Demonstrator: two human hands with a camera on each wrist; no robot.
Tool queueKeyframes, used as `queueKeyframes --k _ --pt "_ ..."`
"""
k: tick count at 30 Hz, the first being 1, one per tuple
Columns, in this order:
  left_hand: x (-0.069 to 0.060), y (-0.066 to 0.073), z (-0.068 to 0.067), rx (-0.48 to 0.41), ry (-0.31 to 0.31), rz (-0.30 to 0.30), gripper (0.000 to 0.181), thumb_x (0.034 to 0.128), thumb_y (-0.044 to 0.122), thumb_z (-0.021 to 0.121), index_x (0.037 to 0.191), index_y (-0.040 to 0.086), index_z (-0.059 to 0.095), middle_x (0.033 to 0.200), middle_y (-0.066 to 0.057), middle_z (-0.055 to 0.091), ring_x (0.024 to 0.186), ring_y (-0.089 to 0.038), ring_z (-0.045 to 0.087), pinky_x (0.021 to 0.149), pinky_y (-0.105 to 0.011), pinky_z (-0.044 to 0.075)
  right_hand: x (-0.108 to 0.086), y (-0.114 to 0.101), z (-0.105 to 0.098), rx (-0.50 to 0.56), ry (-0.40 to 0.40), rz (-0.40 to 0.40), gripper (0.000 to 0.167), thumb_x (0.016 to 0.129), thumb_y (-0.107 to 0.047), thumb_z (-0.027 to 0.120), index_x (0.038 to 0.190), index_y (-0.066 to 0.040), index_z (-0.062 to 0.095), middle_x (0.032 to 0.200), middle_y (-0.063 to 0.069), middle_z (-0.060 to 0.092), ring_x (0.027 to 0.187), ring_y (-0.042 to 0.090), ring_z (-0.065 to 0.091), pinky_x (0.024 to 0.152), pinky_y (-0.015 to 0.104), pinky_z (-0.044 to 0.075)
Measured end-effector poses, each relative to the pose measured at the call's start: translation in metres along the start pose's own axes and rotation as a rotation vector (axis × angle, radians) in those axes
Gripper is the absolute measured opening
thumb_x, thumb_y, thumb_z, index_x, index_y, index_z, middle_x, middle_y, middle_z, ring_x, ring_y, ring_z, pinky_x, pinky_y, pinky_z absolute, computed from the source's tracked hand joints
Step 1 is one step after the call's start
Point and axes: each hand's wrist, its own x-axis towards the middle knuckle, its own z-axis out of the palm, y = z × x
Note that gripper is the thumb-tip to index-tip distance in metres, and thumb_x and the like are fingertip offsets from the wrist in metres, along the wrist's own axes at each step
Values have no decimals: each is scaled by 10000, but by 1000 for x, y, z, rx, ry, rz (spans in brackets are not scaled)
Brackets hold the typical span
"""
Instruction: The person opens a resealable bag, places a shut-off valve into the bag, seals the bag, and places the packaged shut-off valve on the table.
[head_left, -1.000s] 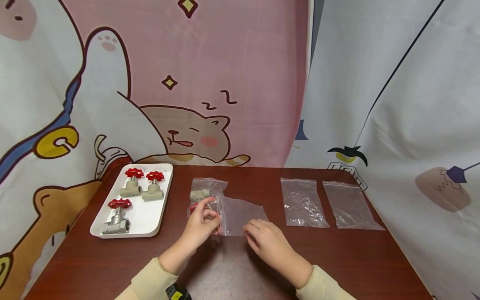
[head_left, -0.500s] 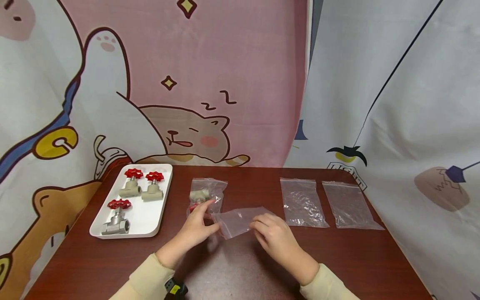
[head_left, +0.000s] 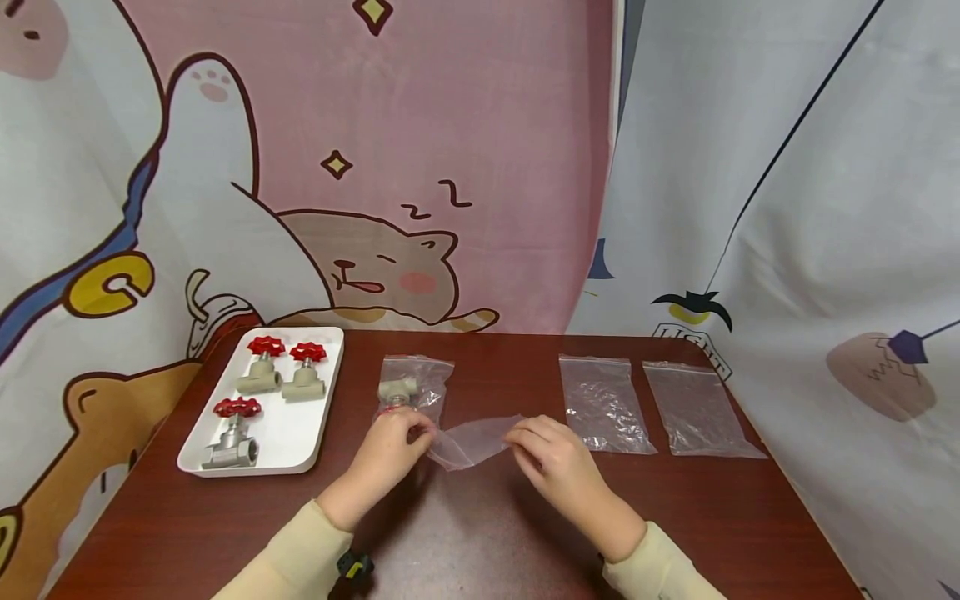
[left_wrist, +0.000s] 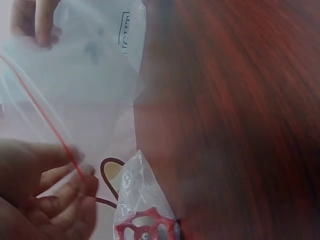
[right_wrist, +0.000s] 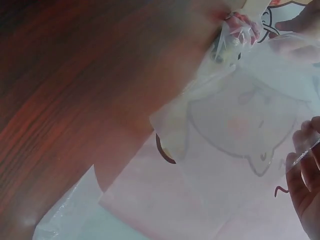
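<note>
A clear zip-lock bag [head_left: 472, 442] with a red line along one edge is stretched between my two hands, above the table. My left hand [head_left: 386, 450] pinches it near the red-lined edge, shown in the left wrist view by the fingers [left_wrist: 65, 200]. At the opposite end, my right hand [head_left: 555, 467] grips the film with bent fingers. No contents show inside this bag. Just beyond the left hand lies another clear bag [head_left: 431, 383] holding a beige valve [head_left: 397, 389] with a red handwheel, partly hidden by that hand.
On the left stands a white tray [head_left: 300, 442] with two beige valves [head_left: 303, 383] and a metal valve [head_left: 231, 442], all with red handwheels. Two flat clear bags [head_left: 606, 408] [head_left: 697, 412] lie at the right. A printed curtain hangs behind the table [head_left: 480, 550].
The stretched bag has lifted and tilted off its flat pose beside the bagged valve. My left fingers opened briefly, then closed on its edge; my right hand moved slightly right.
</note>
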Motion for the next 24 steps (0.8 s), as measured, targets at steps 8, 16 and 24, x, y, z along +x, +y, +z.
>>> queueKeyframes --k 8,16,24 --pt "2 4 -1 -14 157 120 73 792 121 757 862 135 741 864 5 715 827 -143 665 747 -327 528 -4 10 1 -31 -31 107 214 761 -88 741 967 -130 699 946 -37 679 862 130 615 780 308 508" --pt "2 8 -6 -97 188 96 109 768 73 770 867 113 749 818 12 710 733 -86 627 638 -253 521 -9 17 4 -38 -17 121 187 778 -55 718 947 -133 707 874 -52 681 800 125 620 748 307 508" --pt "0 0 -18 -321 59 -38 275 724 257 818 945 119 728 788 28 702 664 -44 623 627 -209 529 -7 16 1 3 9 146 193 758 -26 708 925 -124 708 860 -41 679 805 130 625 752 292 503"
